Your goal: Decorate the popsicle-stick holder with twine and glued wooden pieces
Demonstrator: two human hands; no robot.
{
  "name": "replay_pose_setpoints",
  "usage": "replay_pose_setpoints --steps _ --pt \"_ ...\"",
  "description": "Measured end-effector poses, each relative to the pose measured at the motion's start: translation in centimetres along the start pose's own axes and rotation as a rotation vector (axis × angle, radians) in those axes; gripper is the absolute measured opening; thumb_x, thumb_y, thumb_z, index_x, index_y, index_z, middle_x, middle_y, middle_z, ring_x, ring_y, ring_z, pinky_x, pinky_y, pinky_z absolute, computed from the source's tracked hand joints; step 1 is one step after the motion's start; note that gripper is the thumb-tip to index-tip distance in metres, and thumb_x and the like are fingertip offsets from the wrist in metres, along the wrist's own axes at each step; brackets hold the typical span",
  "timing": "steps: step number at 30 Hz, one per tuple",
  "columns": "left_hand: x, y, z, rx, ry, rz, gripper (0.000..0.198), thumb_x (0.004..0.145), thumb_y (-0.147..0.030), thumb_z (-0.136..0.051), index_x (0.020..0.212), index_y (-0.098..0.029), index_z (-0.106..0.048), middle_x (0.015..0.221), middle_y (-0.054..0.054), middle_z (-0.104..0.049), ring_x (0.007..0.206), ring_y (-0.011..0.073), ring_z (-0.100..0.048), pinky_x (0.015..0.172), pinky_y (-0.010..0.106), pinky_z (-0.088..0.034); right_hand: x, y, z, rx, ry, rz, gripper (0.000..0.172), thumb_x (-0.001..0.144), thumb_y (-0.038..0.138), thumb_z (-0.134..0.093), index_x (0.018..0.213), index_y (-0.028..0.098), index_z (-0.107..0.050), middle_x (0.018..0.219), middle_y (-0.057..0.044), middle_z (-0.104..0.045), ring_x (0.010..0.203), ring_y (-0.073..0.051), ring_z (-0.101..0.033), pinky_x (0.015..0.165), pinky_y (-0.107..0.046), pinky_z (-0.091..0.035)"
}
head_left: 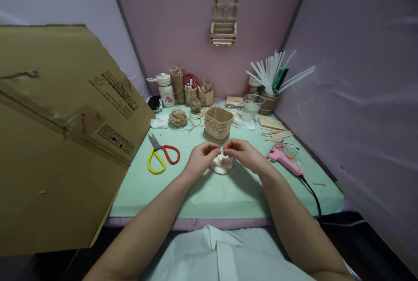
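Note:
My left hand (205, 157) and my right hand (243, 154) meet at the middle of the table, fingers pinched together. Whatever small pale piece lies between the fingertips is too tiny to name. Right beneath them rests a round white dish (222, 168) with some small light brown bits on it. Just beyond my fingers stands a basket-like box (218, 125) of wooden sticks with twine around it. Scissors (160, 152) with one yellow and one red handle lie spread to the left of my left hand. To the right of my right hand is a pink glue gun (284, 161).
A large cardboard sheet (65, 141) leans in from the left. Twine (178, 118), a white bottle (166, 91) and stick-covered cups line the back. A clear plastic cup (253, 106), white glue sticks (274, 72) and loose wooden sticks (274, 127) are at right. A small wooden swing (224, 32) hangs behind.

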State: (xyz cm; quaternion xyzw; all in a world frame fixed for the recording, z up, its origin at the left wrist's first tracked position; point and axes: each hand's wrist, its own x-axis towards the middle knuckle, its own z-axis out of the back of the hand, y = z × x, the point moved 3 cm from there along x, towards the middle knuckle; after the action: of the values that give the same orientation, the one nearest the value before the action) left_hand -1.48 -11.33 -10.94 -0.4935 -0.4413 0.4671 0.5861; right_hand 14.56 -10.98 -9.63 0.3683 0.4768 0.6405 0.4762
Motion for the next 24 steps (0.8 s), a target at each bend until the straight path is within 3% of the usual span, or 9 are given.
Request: replay_pose_setpoints --steps 11,17,20,24 --pt "-0.1 0.9 -0.5 -0.100 0.110 0.118 0.015 0.067 -0.026 -0.067 0.077 -0.015 -0.067 0.072 0.003 -0.070 0.065 0.0126 -0.061 0.062 0.025 -0.044 0.1 -0.5 -0.7 -0.005 -0.054 0.054 0.017 0.074 0.033 -0.061 0.079 0.017 -0.065 0.076 0.000 -0.065 0.070 -0.015 -0.057 0.065 -0.026 -0.042" --pt "-0.1 0.6 -0.3 -0.112 0.071 0.134 0.018 0.065 -0.026 -0.068 0.078 -0.015 -0.067 0.075 0.005 -0.071 0.067 0.0146 -0.062 0.065 0.027 -0.046 0.4 -0.9 -0.5 -0.067 -0.111 0.077 0.016 0.077 0.031 -0.059 0.082 0.018 -0.065 0.079 -0.002 -0.067 0.073 -0.016 -0.059 0.067 -0.027 -0.044" --pt "0.2 0.5 0.3 -0.052 -0.001 0.080 0.018 0.066 -0.024 -0.065 0.081 -0.015 -0.067 0.078 0.006 -0.072 0.075 0.0169 -0.065 0.071 0.029 -0.047 -0.1 -0.6 0.6 -0.305 -0.147 0.098 0.012 0.079 0.025 -0.057 0.082 0.018 -0.067 0.082 -0.003 -0.068 0.076 -0.016 -0.059 0.071 -0.027 -0.042" --pt "0.4 0.4 0.7 0.132 -0.017 0.002 0.017 0.070 -0.025 -0.061 0.082 -0.015 -0.068 0.078 0.004 -0.071 0.075 0.0167 -0.064 0.070 0.028 -0.047 -1.2 0.1 0.8 -0.769 -0.007 0.096 0.016 0.078 0.012 -0.054 0.078 0.019 -0.069 0.087 -0.005 -0.067 0.081 -0.017 -0.058 0.073 -0.028 -0.036"
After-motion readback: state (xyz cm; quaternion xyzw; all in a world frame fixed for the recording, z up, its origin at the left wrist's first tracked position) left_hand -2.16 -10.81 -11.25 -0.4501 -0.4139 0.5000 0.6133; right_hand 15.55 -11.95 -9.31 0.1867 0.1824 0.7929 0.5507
